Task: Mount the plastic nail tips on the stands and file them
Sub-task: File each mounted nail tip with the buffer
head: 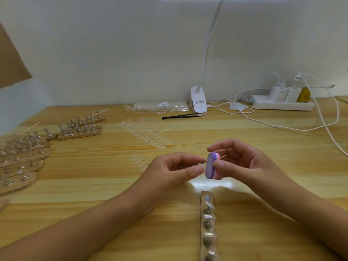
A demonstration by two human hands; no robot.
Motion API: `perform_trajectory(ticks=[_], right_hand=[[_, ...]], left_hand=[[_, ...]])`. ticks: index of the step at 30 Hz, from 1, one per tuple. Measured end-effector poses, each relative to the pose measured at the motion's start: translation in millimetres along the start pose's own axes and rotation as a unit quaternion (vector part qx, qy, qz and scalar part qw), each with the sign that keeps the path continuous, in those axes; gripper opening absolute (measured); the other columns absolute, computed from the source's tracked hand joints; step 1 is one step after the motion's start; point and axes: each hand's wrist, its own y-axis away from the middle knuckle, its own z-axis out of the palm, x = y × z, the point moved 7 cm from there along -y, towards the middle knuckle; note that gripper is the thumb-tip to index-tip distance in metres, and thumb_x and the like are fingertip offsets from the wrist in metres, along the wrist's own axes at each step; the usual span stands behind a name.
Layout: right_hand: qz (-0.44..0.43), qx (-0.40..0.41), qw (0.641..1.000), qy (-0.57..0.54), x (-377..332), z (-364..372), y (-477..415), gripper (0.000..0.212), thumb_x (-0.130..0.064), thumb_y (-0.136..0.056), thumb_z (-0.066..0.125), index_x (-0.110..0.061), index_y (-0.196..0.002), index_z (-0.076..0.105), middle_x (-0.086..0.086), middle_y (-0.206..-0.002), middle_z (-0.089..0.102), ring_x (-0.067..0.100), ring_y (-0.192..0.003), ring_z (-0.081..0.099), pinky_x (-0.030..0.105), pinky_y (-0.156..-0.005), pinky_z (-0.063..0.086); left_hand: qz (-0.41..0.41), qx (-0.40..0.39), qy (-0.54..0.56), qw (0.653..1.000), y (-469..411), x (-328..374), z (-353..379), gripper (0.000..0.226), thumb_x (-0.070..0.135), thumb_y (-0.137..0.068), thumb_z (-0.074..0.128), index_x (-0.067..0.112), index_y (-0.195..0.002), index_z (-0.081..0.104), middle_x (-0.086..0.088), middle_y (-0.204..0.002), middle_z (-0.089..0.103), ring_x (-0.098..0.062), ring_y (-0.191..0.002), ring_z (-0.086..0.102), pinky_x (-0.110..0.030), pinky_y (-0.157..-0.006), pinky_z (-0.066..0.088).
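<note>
**Buffer block meets nail tip above the table**

Both hands are raised just above the wooden table [94,185], near its middle. The left hand [177,168] has its fingers curled, with thumb and forefinger pinching a small clear nail tip [200,165]. The tip is too blurred to show how it is mounted. The right hand [243,162] grips a purple and pink buffer block [212,165] between thumb and fingers. The block stands upright, with its purple face against the nail tip. A thin pale stick [223,156] pokes out behind the block, between the right hand's fingers.

Just below the hands lies a wooden strip [202,232] running toward the camera. It carries a row of round metal stands [207,224], and clear tips lie between them.

At the left edge sits a pile of similar wooden strips with metal stands [22,157], and a few more strips [82,127] lie farther back. Rows of clear nail tips on sprues [145,132] are spread on the table beyond the hands, with a shorter row [138,161] just left of the left hand.

Along the back wall are a bag of nail tips [160,106], a white clip lamp [198,100] and a black tool [180,116] lying in front of them. A white power strip [282,104] with plugged chargers stands to the right, and white cables [282,127] trail from it across the table.
</note>
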Motion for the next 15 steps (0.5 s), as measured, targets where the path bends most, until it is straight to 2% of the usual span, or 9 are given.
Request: perform_trajectory(ticks=[6, 10, 15], right_hand=[[-0.005, -0.038, 0.998, 0.052, -0.8, 2.0, 0.2, 0.029, -0.02, -0.077, 0.07, -0.01, -0.104, 0.067, 0.004, -0.089, 0.074, 0.017, -0.079, 0.071, 0.022, -0.074, 0.055], [-0.012, -0.007, 1.0, 0.024, -0.6, -4.0, -1.1, 0.032, -0.023, -0.077, 0.071, -0.012, -0.107, 0.066, 0.005, -0.091, 0.075, 0.017, -0.082, 0.073, 0.019, -0.074, 0.055], [0.006, -0.072, 0.997, 0.032, 8.3, 12.9, 1.3, 0.027, -0.018, -0.079, 0.072, -0.008, -0.103, 0.066, 0.008, -0.092, 0.074, 0.023, -0.082, 0.073, 0.03, -0.076, 0.059]], left_hand=[[0.003, -0.008, -0.02, 1.0, 0.6, 0.2, 1.9, 0.03, 0.031, -0.076, 0.075, 0.02, -0.104, 0.077, -0.002, -0.105, 0.075, -0.013, -0.102, 0.069, -0.015, -0.083, 0.049], [0.006, -0.007, -0.04, 0.999, 0.1, 0.0, 1.0, 0.027, 0.036, -0.077, 0.074, 0.025, -0.101, 0.078, 0.003, -0.097, 0.076, -0.002, -0.085, 0.065, -0.011, -0.074, 0.048], [0.003, 0.009, -0.004, 1.0, -1.0, -1.0, -1.7, 0.026, 0.04, -0.07, 0.078, 0.027, -0.093, 0.08, 0.003, -0.092, 0.076, 0.003, -0.079, 0.064, -0.01, -0.071, 0.048]])
